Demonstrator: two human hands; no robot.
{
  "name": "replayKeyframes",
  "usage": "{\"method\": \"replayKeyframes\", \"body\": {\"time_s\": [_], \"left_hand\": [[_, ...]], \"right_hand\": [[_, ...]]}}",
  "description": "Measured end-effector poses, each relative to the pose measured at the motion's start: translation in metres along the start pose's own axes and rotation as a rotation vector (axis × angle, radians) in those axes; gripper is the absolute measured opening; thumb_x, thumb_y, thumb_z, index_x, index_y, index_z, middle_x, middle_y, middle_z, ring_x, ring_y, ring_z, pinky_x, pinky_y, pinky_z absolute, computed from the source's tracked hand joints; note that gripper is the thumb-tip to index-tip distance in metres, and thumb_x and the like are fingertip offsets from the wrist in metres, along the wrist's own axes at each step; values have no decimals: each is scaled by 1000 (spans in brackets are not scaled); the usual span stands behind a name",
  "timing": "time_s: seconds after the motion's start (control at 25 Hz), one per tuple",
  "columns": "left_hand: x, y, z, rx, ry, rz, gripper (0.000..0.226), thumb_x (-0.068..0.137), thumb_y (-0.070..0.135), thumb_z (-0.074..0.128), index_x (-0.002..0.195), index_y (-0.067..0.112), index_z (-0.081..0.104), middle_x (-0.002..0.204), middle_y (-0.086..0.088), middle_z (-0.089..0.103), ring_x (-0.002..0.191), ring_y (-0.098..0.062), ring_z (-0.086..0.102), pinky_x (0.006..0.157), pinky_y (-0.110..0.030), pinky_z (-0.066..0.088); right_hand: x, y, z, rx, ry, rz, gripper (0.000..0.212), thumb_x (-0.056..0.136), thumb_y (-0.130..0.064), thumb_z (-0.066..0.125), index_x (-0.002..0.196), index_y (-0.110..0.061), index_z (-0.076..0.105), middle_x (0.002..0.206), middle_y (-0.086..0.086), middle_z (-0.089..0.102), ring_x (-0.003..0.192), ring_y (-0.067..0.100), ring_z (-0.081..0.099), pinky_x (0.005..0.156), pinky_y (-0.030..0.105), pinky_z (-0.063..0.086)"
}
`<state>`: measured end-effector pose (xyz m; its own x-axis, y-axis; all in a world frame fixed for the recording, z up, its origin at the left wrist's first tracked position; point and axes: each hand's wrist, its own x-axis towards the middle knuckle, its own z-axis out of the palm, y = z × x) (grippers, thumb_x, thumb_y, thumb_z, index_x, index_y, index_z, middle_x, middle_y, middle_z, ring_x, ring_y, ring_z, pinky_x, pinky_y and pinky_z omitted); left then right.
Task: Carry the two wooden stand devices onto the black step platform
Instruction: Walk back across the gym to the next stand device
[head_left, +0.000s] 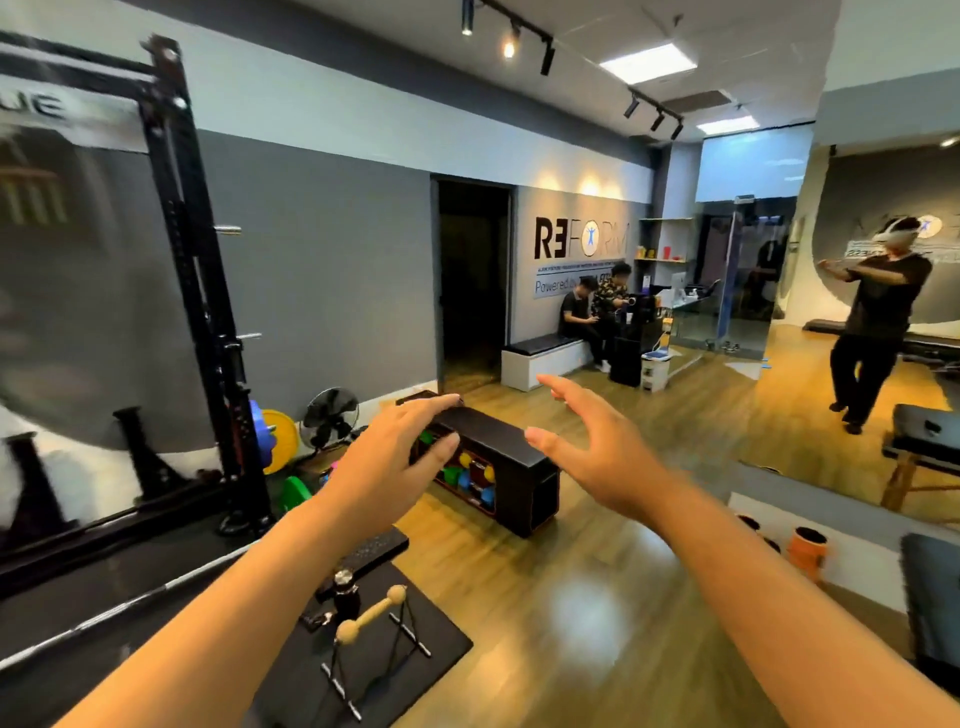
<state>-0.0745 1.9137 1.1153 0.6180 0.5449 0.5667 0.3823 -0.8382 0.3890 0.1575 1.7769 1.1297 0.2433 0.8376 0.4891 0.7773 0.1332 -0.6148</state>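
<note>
Left hand (402, 441): held out empty, fingers relaxed, above black mat (436, 639).
Right hand (592, 447): likewise spread, empty.
Wooden-handled stand (371, 616): seen upright on mat.

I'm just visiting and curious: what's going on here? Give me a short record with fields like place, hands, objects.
place: gym room with wood floor and wall mirror
left hand: raised, open, holding nothing
right hand: raised, open, holding nothing
wooden-handled stand: on the black mat, below the left arm
second stand: not clearly visible
black storage bench: ahead of the hands, coloured weights inside
others: two people seated on a bench
</note>
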Motion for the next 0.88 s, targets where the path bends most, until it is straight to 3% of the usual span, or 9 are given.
{"method": "replayKeyframes", "body": {"time_s": [0.08,0.24,0.4,0.56,0.68,0.76,0.88], "left_hand": [[24,-15,19,26,6,-54,52,103,47,50,153,39,39,145,14,54,133,-7,47,104,-25,41],[67,-48,43,73,53,-151,53,103,45,50,154,36,39,144,9,55,131,-10,48,107,-34,44],[118,-105,65,119,88,-200,54,104,41,51,155,32,38,150,8,52,141,-11,43,110,-28,35],[182,-188,80,117,86,-238,53,104,41,51,154,33,39,150,9,53,139,-10,45,106,-28,36],[233,-243,86,154,102,-249,52,103,39,53,153,28,43,146,6,57,136,-14,49,108,-34,41],[259,-276,98,176,102,-247,52,103,39,53,153,28,44,146,6,58,137,-14,49,109,-36,43],[279,-319,120,201,102,-294,52,103,40,53,153,30,44,147,7,56,137,-13,46,105,-28,38]], "right_hand": [[43,31,10,16,-82,-24,66,96,-53,65,156,-47,36,154,-6,48,138,12,45,103,31,39],[109,78,42,55,-185,-76,72,95,-56,66,158,-47,32,158,-8,43,142,12,42,104,30,39],[182,118,77,49,-245,-128,73,94,-55,66,158,-45,32,156,-9,44,139,13,44,108,35,46],[269,155,117,-193,-291,-278,79,94,-62,61,162,-41,26,159,-7,43,145,16,40,114,44,45],[332,176,146,-375,-316,-378,79,95,-65,55,163,-39,23,163,-2,40,149,19,35,118,43,40],[371,191,168,-335,-323,-380,78,96,-61,57,163,-39,24,162,-4,40,148,17,34,118,41,39],[415,218,208,-246,-366,-370,76,97,-56,60,162,-39,25,162,-5,40,149,17,33,118,41,39]]}}
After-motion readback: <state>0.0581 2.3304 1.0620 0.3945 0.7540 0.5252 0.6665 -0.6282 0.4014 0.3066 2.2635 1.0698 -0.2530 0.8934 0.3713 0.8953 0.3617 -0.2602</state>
